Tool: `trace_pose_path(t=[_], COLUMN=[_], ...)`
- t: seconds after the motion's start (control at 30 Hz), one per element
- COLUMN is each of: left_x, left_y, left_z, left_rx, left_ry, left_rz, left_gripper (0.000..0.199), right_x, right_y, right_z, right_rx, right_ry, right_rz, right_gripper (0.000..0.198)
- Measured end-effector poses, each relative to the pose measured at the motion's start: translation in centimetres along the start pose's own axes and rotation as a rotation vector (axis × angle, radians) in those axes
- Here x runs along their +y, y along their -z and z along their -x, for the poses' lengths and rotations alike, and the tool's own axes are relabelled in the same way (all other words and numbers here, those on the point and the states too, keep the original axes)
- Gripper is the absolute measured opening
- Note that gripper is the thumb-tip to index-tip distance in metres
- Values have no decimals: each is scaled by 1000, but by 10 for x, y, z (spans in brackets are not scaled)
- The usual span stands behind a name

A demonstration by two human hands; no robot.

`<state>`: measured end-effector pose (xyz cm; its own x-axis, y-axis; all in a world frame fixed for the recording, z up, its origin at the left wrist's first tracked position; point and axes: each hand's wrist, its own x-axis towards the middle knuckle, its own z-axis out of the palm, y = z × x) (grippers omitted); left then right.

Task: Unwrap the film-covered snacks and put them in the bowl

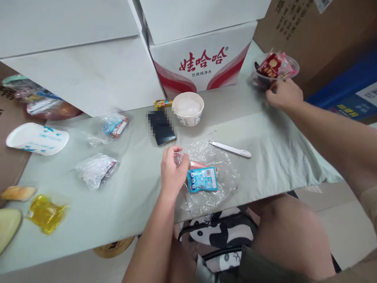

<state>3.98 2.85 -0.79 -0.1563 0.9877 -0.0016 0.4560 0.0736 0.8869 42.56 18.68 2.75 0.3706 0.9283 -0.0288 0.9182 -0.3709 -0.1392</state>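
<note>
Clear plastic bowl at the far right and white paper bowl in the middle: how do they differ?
The clear plastic bowl is see-through, while the paper bowl is white with a blue print. The clear plastic bowl holds red and pink wrappers; the paper bowl holds something whitish, hard to identify. The right hand is at the clear plastic bowl, but neither hand is at the paper bowl. Both are open-topped.
</note>
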Motion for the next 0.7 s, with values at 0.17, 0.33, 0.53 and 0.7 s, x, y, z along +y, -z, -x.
trace_pose_path(t=[0.17, 0.33, 0.53, 0.7], left_x=[2, 0, -7, -10], left_y=[0, 5, 22, 39], left_z=[0, 0, 6, 18], left_rx=[-12, -1, -2, 5], left_ry=[-20, -66, -45, -15], left_rz=[-10, 0, -38, -46], left_gripper=[17, 17, 30, 36], right_x=[-37, -42, -11, -40], right_y=[-1, -12, -24, -13], right_z=[-57, -18, 110, 177], right_rx=[-248, -222, -103, -16], right_ry=[94, 256, 527, 866], right_rz=[11, 4, -127, -248], right_gripper=[79, 66, 48, 36])
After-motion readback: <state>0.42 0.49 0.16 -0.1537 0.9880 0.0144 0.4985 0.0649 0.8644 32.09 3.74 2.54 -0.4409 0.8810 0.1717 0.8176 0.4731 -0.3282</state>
